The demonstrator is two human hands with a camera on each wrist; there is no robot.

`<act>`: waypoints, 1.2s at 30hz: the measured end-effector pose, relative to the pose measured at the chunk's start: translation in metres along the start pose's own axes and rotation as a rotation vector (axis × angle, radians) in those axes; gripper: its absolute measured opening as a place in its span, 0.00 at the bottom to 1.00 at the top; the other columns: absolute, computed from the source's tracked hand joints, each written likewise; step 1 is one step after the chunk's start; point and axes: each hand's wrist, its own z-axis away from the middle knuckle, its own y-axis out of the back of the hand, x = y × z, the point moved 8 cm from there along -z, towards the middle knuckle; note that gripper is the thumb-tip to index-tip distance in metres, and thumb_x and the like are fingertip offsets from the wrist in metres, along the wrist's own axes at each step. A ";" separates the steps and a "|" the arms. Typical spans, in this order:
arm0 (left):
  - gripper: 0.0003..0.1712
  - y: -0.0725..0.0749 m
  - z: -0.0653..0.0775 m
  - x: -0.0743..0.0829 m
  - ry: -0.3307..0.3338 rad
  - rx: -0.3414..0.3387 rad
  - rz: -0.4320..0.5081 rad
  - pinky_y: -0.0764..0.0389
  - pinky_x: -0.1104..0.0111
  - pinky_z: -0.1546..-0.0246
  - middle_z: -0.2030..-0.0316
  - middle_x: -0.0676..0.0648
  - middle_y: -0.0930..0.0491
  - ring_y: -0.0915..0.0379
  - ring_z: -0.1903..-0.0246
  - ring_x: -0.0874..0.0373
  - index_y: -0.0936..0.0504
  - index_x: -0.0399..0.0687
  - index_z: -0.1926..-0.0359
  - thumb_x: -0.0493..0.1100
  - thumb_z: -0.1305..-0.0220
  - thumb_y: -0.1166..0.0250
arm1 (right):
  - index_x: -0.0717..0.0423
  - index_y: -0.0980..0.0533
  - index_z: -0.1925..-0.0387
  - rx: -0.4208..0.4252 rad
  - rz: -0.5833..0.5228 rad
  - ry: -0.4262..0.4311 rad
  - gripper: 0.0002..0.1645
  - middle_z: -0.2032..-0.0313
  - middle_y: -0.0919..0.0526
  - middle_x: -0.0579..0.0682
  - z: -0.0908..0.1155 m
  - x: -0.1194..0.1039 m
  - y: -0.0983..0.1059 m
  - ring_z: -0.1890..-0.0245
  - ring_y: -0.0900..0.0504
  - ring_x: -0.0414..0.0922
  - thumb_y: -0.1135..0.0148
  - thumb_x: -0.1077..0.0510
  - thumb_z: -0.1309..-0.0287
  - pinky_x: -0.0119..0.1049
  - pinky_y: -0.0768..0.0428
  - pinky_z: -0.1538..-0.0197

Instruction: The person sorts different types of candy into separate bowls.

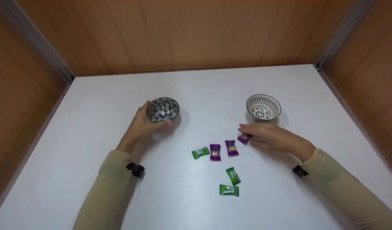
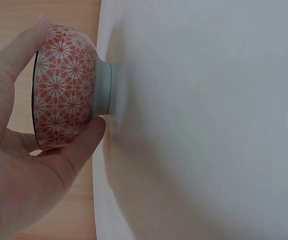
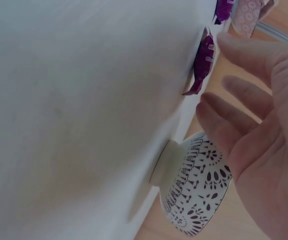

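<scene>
My left hand [image 1: 144, 120] grips a small bowl [image 1: 164, 110], thumb and fingers spread round its sides. Dark leaves pattern its inside; in the left wrist view the outside of the bowl [image 2: 66, 90] is red with white flowers, its pale foot right at the tabletop. Over at the right, my right hand [image 1: 271, 137] hovers low with loosely bent fingers apart. A purple wrapped candy [image 1: 244, 138] lies between its thumb and fingers, partly covered in the head view. The right wrist view shows this candy [image 3: 204, 62] on the table with a gap to the fingertips.
Two more purple candies [image 1: 215, 152] and three green candies [image 1: 200, 152] lie about the middle of the white table [image 1: 170, 198]. A white bowl with dark marks [image 1: 264, 107] stands just beyond the right hand. Wooden panels [image 1: 196, 35] enclose the back and sides.
</scene>
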 end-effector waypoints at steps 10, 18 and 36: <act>0.77 0.004 0.001 -0.003 0.039 -0.017 0.002 0.47 0.49 0.26 0.23 0.37 0.49 0.52 0.25 0.42 0.56 0.40 0.20 0.64 0.57 0.17 | 0.65 0.24 0.37 -0.034 0.078 -0.051 0.30 0.36 0.24 0.62 0.001 0.002 -0.004 0.34 0.27 0.58 0.28 0.66 0.41 0.53 0.26 0.36; 0.73 0.004 -0.001 -0.004 0.036 -0.050 0.000 0.46 0.50 0.26 0.23 0.40 0.46 0.50 0.25 0.44 0.55 0.43 0.19 0.60 0.54 0.17 | 0.63 0.25 0.35 -0.096 0.050 -0.102 0.31 0.35 0.24 0.60 -0.003 0.004 -0.011 0.33 0.28 0.57 0.28 0.60 0.39 0.52 0.27 0.35; 0.76 0.007 -0.002 -0.004 0.060 -0.088 -0.022 0.48 0.49 0.26 0.23 0.40 0.47 0.51 0.25 0.43 0.56 0.44 0.19 0.63 0.56 0.17 | 0.61 0.22 0.39 -0.103 0.055 -0.106 0.26 0.41 0.19 0.57 -0.013 0.002 -0.009 0.38 0.22 0.54 0.30 0.68 0.39 0.49 0.23 0.38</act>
